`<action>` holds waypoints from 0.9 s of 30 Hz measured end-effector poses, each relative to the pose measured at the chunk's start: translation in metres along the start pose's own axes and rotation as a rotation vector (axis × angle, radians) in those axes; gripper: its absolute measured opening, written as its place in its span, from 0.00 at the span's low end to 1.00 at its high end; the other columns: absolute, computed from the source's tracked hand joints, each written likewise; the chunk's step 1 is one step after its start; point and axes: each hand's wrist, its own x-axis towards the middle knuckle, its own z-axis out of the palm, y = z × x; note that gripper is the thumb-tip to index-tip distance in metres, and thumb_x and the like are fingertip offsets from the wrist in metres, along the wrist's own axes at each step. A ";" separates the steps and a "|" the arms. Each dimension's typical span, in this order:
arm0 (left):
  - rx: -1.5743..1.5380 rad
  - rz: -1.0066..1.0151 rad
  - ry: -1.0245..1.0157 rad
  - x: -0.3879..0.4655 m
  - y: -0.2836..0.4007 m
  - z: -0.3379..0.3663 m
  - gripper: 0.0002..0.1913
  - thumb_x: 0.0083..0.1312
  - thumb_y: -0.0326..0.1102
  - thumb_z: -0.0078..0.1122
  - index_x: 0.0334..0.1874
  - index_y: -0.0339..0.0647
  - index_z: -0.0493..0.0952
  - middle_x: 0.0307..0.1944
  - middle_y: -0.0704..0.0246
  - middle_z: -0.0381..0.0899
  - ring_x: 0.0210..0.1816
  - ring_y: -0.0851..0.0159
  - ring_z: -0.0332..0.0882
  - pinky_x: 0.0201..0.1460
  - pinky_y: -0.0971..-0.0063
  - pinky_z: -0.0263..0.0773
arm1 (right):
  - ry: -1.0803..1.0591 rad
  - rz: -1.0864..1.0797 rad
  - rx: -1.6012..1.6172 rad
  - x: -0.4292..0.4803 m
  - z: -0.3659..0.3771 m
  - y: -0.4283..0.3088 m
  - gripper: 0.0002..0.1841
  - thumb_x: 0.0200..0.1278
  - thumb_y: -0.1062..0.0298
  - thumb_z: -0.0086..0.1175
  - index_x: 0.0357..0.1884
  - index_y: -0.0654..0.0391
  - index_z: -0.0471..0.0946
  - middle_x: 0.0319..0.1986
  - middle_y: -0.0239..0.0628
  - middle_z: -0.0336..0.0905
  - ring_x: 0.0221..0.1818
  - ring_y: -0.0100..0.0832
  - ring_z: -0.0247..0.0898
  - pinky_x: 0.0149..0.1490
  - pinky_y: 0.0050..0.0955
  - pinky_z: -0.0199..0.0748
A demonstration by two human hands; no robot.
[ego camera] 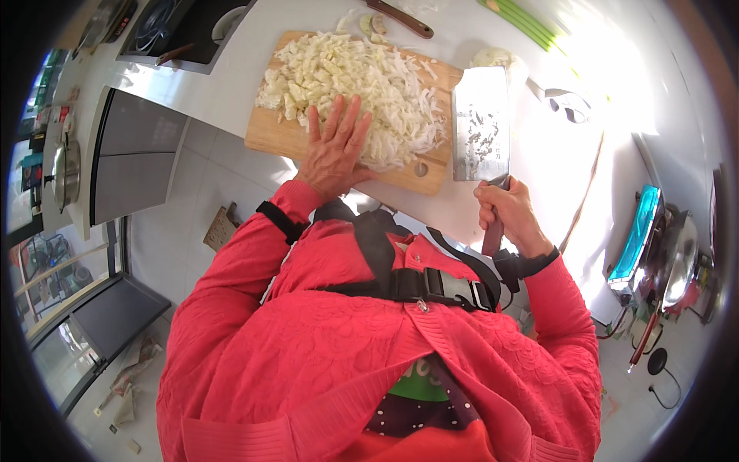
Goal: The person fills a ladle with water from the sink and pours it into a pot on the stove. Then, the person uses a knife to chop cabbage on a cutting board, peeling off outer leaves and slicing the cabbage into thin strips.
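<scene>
A broad heap of chopped pale cabbage (346, 75) covers most of a wooden cutting board (277, 128). My left hand (336, 150) rests palm down at the heap's near edge, its fingers spread over the shreds and its thumb out to the right. In my right hand (511, 211) is the dark handle of a cleaver (482, 124), gripped just right of the board. The cleaver's broad blade points away from me, its flat face up, with dark bits or marks on it. A round hole shows at the board's near right corner.
Beyond the board lies a brown-handled knife (404, 18) beside small cabbage scraps (372, 24). A pale cabbage piece (496, 58) sits behind the cleaver. Green stalks (519, 23) lie at the back right. A dark sink (190, 34) is set in the counter at left.
</scene>
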 end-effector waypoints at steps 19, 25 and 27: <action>0.015 0.132 0.071 0.040 -0.017 0.007 0.49 0.50 0.58 0.67 0.72 0.40 0.59 0.76 0.60 0.47 0.77 0.51 0.39 0.72 0.35 0.28 | -0.072 0.044 0.325 -0.003 0.082 0.056 0.05 0.61 0.77 0.54 0.36 0.62 0.70 0.17 0.30 0.65 0.16 0.24 0.63 0.24 0.31 0.70; -0.018 0.123 0.037 0.042 -0.015 0.009 0.46 0.56 0.57 0.63 0.72 0.37 0.57 0.76 0.58 0.48 0.77 0.49 0.41 0.73 0.35 0.27 | -0.123 -0.011 0.431 0.013 0.131 0.065 0.04 0.62 0.76 0.53 0.35 0.59 0.70 0.17 0.28 0.64 0.15 0.23 0.61 0.24 0.30 0.67; -0.037 0.120 0.033 0.042 -0.016 0.008 0.44 0.59 0.56 0.60 0.72 0.36 0.56 0.76 0.57 0.48 0.77 0.48 0.41 0.73 0.36 0.28 | -0.143 -0.023 0.463 0.019 0.144 0.065 0.04 0.62 0.76 0.53 0.35 0.58 0.70 0.17 0.27 0.63 0.15 0.23 0.61 0.24 0.30 0.67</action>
